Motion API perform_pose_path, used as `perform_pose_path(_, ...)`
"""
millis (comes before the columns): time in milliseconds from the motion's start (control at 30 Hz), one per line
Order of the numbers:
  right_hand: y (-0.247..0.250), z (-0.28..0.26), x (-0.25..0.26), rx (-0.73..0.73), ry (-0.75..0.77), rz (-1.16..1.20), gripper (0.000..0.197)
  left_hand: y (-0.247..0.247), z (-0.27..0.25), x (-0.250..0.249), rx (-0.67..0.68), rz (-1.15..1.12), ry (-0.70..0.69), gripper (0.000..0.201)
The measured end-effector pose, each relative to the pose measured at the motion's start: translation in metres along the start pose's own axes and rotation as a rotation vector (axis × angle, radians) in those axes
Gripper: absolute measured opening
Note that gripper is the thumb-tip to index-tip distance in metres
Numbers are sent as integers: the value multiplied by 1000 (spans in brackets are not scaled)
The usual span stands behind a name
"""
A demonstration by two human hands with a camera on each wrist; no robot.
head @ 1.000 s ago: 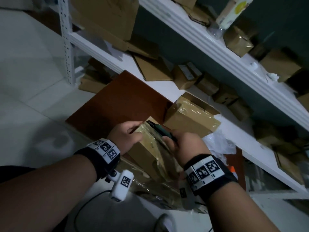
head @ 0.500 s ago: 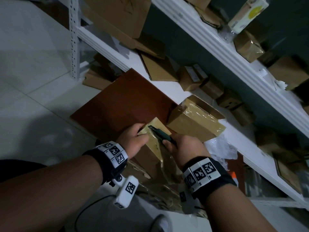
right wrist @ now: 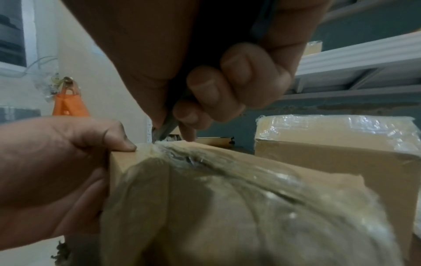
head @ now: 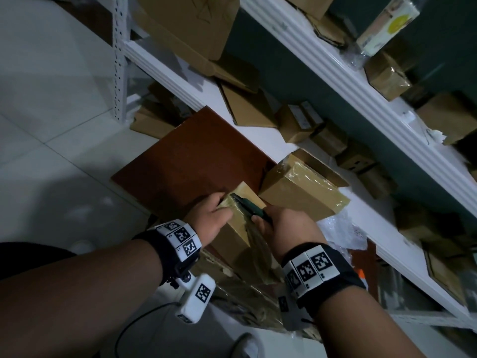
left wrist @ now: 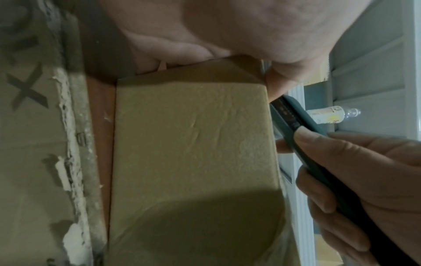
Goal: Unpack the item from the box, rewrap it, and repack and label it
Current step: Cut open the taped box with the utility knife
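A small cardboard box (head: 232, 233) wrapped in clear plastic film stands on a brown board (head: 191, 161). My left hand (head: 209, 218) grips its far top corner, thumb on the edge (right wrist: 120, 142). My right hand (head: 281, 228) holds a dark green utility knife (head: 247, 206), fingers curled round the handle (left wrist: 323, 162). The knife's tip (right wrist: 159, 136) sits at the box's far top edge, where the film (right wrist: 205, 180) is bunched and split along the top. The left wrist view shows the box's plain side (left wrist: 193, 144).
A second film-wrapped box (head: 302, 189) stands just right of the one I hold. White metal shelves (head: 348, 81) carry several cardboard boxes and flattened cartons. Crumpled bubble wrap (head: 340, 231) lies at the right. An orange-handled tool (right wrist: 68, 102) hangs on the left wall.
The knife has slid along the box top toward the far edge, and my right hand followed it. My left hand keeps its grip on the box corner.
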State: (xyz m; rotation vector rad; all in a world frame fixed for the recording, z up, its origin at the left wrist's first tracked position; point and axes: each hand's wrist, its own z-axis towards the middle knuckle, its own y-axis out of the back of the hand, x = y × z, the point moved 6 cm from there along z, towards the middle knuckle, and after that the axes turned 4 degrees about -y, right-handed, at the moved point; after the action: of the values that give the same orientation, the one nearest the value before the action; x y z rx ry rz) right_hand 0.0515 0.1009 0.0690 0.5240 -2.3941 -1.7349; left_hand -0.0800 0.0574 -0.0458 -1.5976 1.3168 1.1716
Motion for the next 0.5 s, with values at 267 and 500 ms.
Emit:
perform_pose_path(267,10,6,1,29,31,-90,30,-2,0,1,-15,63,-51,27)
perform_pose_path(500,9,-6,-24,38,-10,-152,32,-4,-5,-7,-18,127,-74,36)
